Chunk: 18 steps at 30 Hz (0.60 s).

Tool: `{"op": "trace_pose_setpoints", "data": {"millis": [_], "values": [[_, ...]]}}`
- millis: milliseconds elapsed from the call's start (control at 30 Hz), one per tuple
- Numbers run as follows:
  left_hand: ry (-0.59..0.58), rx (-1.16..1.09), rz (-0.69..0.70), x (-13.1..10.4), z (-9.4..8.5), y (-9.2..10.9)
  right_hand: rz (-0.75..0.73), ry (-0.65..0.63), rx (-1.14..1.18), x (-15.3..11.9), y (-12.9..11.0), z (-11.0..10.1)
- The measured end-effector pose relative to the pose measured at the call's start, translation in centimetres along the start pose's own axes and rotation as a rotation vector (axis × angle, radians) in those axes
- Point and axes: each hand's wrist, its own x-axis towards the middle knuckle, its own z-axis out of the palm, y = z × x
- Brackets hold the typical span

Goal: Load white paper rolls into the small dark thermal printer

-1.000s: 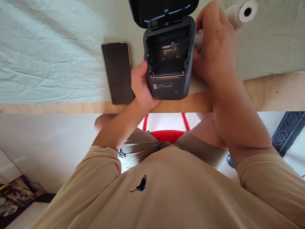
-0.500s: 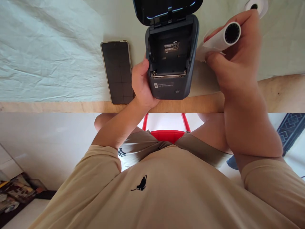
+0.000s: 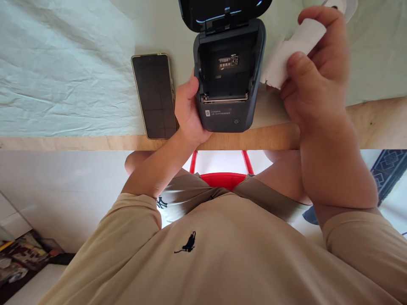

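A dark label printer (image 3: 227, 76) with its glossy black lid (image 3: 225, 12) raised is gripped at its left side by my left hand (image 3: 190, 112). Its inner bay shows no roll, only a small printed label and a metal bar near the front. To the right of the printer, my right hand (image 3: 318, 72) pinches a white paper roll (image 3: 307, 36) between thumb and fingers. A loose end of the paper with a torn edge hangs toward the printer. The roll's core is out of sight.
Left of the printer a phone (image 3: 154, 96) lies with its dark screen up. Another white roll (image 3: 349, 8) stands at the top right, partly behind my fingers. The wooden table edge (image 3: 79, 142) runs below the pale green cloth (image 3: 79, 76).
My right hand has turned the white roll, so its open core no longer faces up and its loose paper end shows more. My left hand and the printer have barely moved.
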Motion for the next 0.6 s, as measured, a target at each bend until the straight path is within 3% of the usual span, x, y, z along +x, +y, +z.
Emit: {"op": "trace_pose_setpoints", "data": {"millis": [233, 600], "values": [[-0.011, 0.034, 0.005, 0.1, 0.1, -0.1, 0.119, -0.019, 0.02, 0.1, 0.4, 0.3], [-0.01, 0.099, -0.017, 0.1, 0.0, -0.3, 0.266, -0.056, 0.175, 0.4, -1.1, 0.2]]}}
